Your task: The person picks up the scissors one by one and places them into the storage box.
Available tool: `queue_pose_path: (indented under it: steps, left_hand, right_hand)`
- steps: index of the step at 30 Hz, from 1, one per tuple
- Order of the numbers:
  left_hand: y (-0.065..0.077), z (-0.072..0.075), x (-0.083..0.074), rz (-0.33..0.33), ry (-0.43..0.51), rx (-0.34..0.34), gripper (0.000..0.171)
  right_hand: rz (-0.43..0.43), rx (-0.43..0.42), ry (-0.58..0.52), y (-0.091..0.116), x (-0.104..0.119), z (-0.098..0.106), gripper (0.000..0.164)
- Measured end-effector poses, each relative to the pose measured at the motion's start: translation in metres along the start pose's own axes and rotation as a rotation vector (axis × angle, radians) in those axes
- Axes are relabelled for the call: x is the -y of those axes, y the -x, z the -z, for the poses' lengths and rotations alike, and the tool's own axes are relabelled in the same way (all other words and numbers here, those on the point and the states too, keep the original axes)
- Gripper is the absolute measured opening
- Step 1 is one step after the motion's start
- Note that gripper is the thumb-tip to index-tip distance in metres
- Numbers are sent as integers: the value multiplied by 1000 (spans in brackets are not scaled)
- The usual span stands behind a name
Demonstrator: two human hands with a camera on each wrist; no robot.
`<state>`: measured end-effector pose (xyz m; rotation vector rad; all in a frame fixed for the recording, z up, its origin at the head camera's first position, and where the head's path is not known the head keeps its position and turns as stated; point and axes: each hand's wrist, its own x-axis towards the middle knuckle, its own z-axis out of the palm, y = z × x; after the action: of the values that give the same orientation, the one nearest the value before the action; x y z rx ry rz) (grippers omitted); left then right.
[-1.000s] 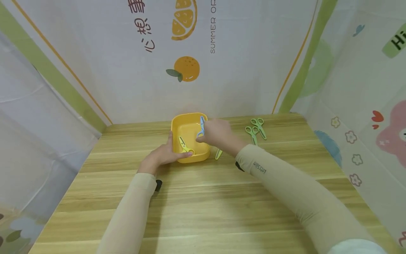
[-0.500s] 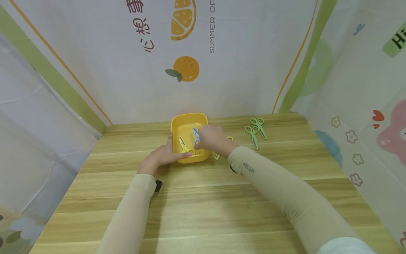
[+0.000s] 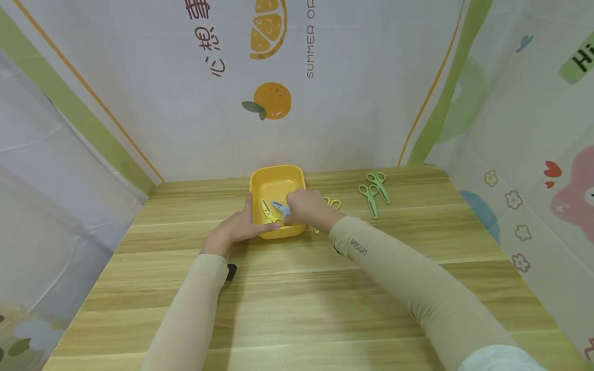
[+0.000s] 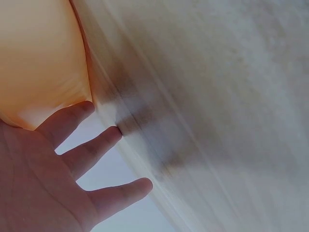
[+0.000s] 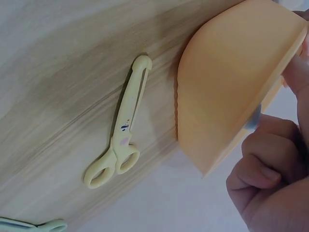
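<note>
Against the back wall stands a yellow plastic bin (image 3: 284, 234) with yellow scissors (image 3: 266, 210) lying inside at the left. My left hand (image 3: 235, 226) rests on its near left corner, thumb over the rim. The other fingers (image 4: 91, 150) look straight and spread in the left wrist view. My right hand (image 3: 306, 206) reaches over the right rim and grips blue scissors (image 3: 280, 208), low in the bin beside the yellow pair. Their handles are hidden by that hand. In the right wrist view, its fingers (image 5: 260, 171) are curled, with a bit of blue showing past the rim.
On the wooden table (image 3: 297, 309), another pair of yellow scissors (image 5: 124, 125) lies just right of the bin, partly hidden by my right wrist in the head view. Farther right lie two green pairs, a nearer one (image 3: 370, 199) and a farther one (image 3: 380, 187).
My right hand has lowered the blue scissors toward the near side of the bin, and their tips have turned to the left, near the yellow pair. The left hand stays put.
</note>
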<state>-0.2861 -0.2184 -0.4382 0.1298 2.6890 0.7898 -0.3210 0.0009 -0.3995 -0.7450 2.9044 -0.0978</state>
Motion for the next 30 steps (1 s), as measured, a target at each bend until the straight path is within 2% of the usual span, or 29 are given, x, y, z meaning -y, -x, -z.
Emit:
queue_pose_path:
  steps: [5, 8, 14, 19, 22, 26, 30]
  left_hand:
    - [0, -1, 0, 4, -7, -3, 146]
    - [0, -1, 1, 3, -6, -5, 146]
    - [0, -2, 0, 1, -10, -10, 145]
    - [-1, -2, 0, 3, -24, -9, 146]
    - [0, -2, -1, 2, -25, -10, 146]
    - [0, -1, -2, 6, -24, -7, 145]
    - [1, -1, -2, 11, -26, -1, 145]
  right_hand:
    - [-1, 5, 30, 1, 0, 0, 29]
    - [-12, -20, 53, 1, 0, 0, 23]
    - [-40, -48, 76, 1, -7, 4, 28]
    - [-66, -47, 77, 3, -20, 12, 31]
    - [-70, -59, 78, 3, -30, 16, 27]
    - [-86, -83, 49, 4, -44, 20, 12]
    - [-128, -84, 7, 5, -61, 19, 13]
